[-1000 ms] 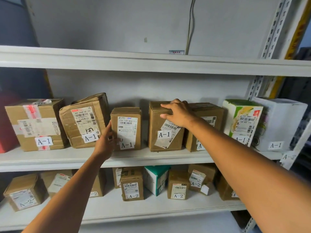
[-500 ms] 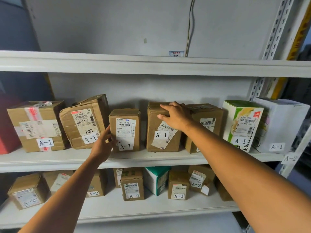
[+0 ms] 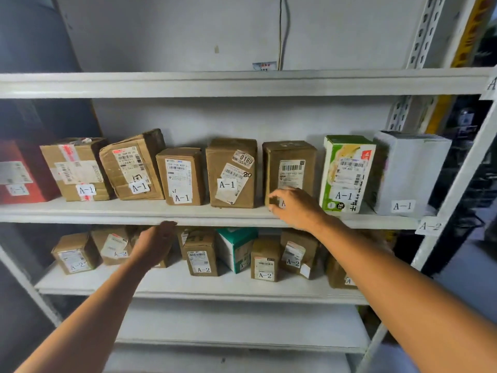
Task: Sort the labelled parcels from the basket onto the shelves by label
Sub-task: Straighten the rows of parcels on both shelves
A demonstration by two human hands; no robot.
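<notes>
Several parcels labelled A-1 stand in a row on the middle shelf (image 3: 80,211), among them a tall brown box (image 3: 231,172) and a brown box (image 3: 289,168) to its right. My right hand (image 3: 295,208) hovers with loosely curled fingers at the lower front of that right box, covering its label, and holds nothing. My left hand (image 3: 156,244) hangs below the shelf's front edge with fingers apart, in front of the A-2 parcels (image 3: 201,254) on the lower shelf (image 3: 172,284). The basket is not in view.
A green-and-white carton (image 3: 345,173) and a white box (image 3: 408,170) close the A-1 row at the right; a red box (image 3: 24,170) stands at far left. White uprights (image 3: 457,179) frame the right side. A bare top shelf (image 3: 242,82) runs above.
My right hand left the top of the tall brown box and dropped to the lower front of the box beside it. My left hand came off the small brown box and sank below the shelf edge.
</notes>
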